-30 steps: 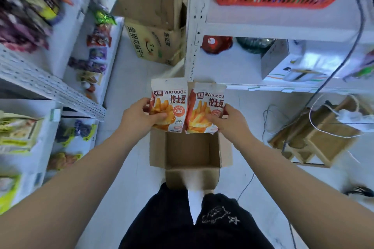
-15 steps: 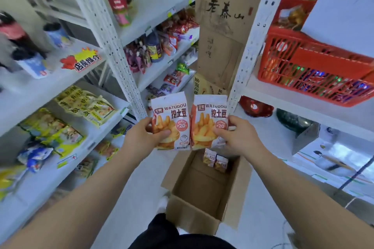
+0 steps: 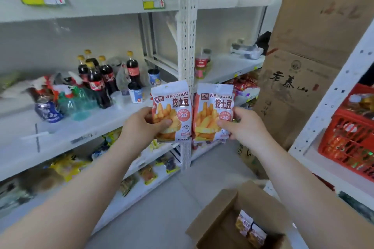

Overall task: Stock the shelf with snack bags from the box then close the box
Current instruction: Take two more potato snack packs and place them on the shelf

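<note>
Two white and orange snack bags with potato sticks printed on them are held upright side by side at chest height. My left hand [image 3: 141,125] grips the left snack bag [image 3: 174,107] by its lower left edge. My right hand [image 3: 242,125] grips the right snack bag [image 3: 214,107] by its lower right edge. Both bags hang in front of the white shelf [image 3: 97,127] and its perforated upright post. Down at the lower right the brown cardboard box [image 3: 214,222] stands open on the floor, with two more snack bags [image 3: 251,228] inside.
Cola bottles [image 3: 101,79], a spray bottle, cups and a can crowd the left part of the middle shelf. Lower shelves carry packets. Tall cardboard cartons [image 3: 303,79] stand at the right, beside a second rack holding a red basket [image 3: 348,137].
Both hands have lifted the two bags up away from the box. My view has swung up and left from the floor to the shelves, so the box has dropped to the lower right.
</note>
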